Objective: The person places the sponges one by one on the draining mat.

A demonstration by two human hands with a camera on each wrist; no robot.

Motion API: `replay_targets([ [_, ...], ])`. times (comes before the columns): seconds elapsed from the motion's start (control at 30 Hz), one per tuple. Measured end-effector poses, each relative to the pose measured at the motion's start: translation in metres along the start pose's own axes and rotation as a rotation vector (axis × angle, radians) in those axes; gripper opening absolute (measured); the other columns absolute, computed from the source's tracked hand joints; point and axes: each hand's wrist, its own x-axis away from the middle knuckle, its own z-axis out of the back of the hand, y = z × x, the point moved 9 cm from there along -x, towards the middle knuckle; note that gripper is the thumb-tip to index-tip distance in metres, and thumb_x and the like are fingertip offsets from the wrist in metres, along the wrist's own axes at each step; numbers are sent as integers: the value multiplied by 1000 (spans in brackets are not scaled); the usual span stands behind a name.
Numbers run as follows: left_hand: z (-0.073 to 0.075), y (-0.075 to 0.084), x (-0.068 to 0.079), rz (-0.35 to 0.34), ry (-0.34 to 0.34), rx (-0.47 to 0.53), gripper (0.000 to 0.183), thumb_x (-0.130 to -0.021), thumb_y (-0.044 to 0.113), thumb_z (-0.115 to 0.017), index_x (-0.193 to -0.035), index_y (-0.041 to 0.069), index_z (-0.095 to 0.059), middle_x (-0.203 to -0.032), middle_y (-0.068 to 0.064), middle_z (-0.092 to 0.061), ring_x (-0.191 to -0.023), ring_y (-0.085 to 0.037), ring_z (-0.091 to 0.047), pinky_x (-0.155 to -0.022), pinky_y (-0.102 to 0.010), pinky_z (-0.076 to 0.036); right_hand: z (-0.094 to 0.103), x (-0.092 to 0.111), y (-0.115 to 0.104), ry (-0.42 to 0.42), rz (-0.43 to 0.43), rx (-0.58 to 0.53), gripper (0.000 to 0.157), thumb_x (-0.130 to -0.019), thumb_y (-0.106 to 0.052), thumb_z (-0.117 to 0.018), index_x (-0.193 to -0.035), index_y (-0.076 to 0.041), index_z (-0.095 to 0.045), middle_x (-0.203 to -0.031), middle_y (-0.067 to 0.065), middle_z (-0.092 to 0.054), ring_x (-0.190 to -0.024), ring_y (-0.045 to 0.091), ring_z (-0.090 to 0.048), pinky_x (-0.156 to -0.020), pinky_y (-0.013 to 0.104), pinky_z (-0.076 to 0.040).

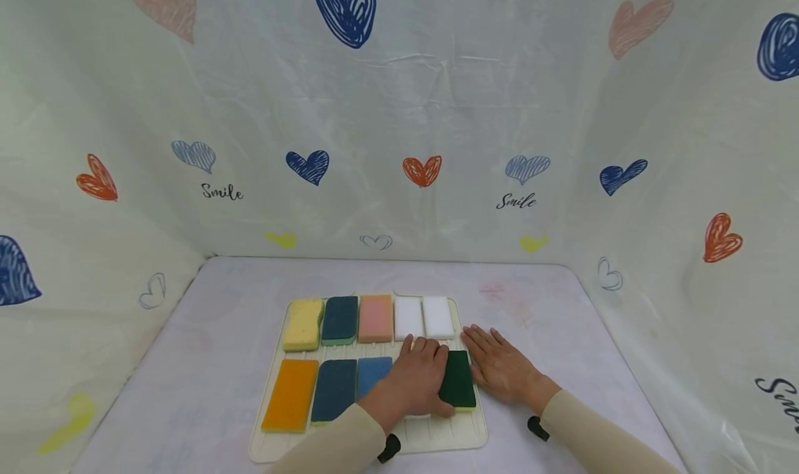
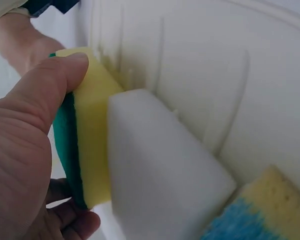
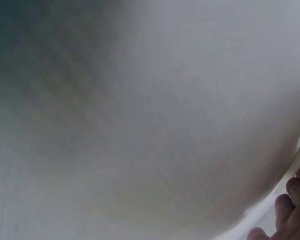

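My left hand (image 1: pixel 417 382) grips a green-and-yellow scouring sponge (image 1: pixel 460 384) at the right end of the tray's near row. In the left wrist view the thumb (image 2: pixel 70 75) lies on one end of that sponge, with fingertips (image 2: pixel 85 225) at the other. A white sponge (image 2: pixel 160 165) leans against its yellow side; the left hand mostly hides it from the head. My right hand (image 1: pixel 504 368) lies flat beside the tray's right edge, fingers straight, close to the green sponge. The cream tray (image 1: pixel 437 434) holds two rows of sponges.
The far row has a yellow sponge (image 1: pixel 302 325), a dark teal one (image 1: pixel 340 320), a pink one (image 1: pixel 376 318) and two white ones (image 1: pixel 438 317). Nearer are orange (image 1: pixel 290 394), dark blue (image 1: pixel 334 391) and blue (image 1: pixel 373 373) sponges. A heart-printed curtain (image 1: pixel 462 113) surrounds the table (image 1: pixel 187 363).
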Motion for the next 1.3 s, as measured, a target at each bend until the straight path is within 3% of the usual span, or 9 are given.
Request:
replay_targets([
  [0.2,-10,-1,-1,21,-16,-9,106,-76,82,-75,-154,14,-50,-149,-2,-56,-139,-22,-49,-122,-55,-39,0,-1,-1,19,17,-7,63,-112,-40,-46,-162,-2,-38,-170,14,-37,-158,34,-33,-128,56,-30],
  [0.6,-14,-4,-4,29,-4,-26,105,-76,83,-74,-153,15,-51,-146,-3,-57,-136,-22,-50,-122,-55,-39,-1,-2,1,12,0,-19,64,-113,-42,-45,-162,-2,-39,-170,14,-37,-159,33,-33,-128,55,-30],
  [0.93,-17,-6,-7,30,-18,-29,114,-75,88,-70,-159,16,-44,-152,-5,-53,-139,-23,-49,-123,-54,-38,-3,-2,8,-1,-75,-142,62,-114,-39,-43,-163,-2,-37,-170,14,-36,-159,34,-31,-129,57,-27],
  [1.13,-5,-13,-1,47,-4,-32,109,-79,88,-65,-160,18,-44,-156,-3,-51,-143,-24,-48,-123,-54,-38,4,-2,12,78,-107,-91,62,-112,-37,-49,-160,2,-41,-167,18,-41,-157,37,-36,-126,60,-31],
  [1.3,16,-43,15,91,72,31,92,-91,72,-68,-158,13,-47,-153,-9,-52,-141,-30,-48,-122,-57,-38,15,-2,17,190,-179,-51,63,-110,-38,-55,-158,1,-44,-165,19,-44,-154,38,-39,-125,62,-32],
])
